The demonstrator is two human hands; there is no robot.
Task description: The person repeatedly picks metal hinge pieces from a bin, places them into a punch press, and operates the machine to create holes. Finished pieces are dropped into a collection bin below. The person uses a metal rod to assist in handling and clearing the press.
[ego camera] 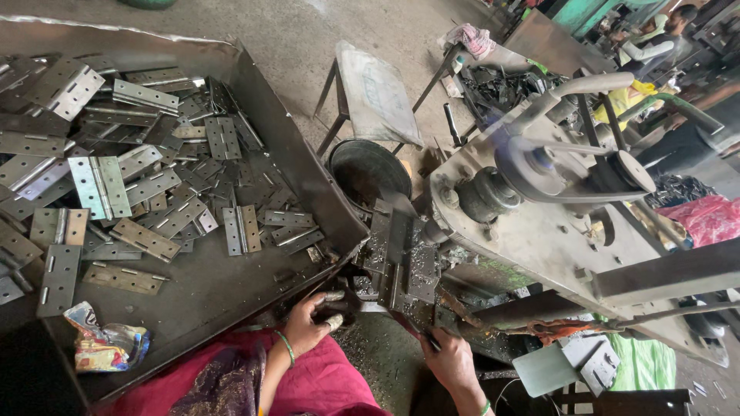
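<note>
My left hand (310, 320) is at the front corner of a big metal tray (297, 154), fingers curled around a small dark metal piece beside the machine's work plate (397, 258). My right hand (451, 358) sits lower right, closed on a dark lever or handle under the machine (532, 208). A metal hinge (389, 239) stands clamped upright on the work plate in front of the spindle. The tray holds a heap of grey metal hinges (139, 181).
A crumpled snack wrapper (104, 347) lies in the tray's near corner. A black bucket (368, 171) stands behind the work plate, next to a metal stool (374, 96). A spinning pulley with belt (539, 166) tops the machine. Another person (655, 42) sits far right.
</note>
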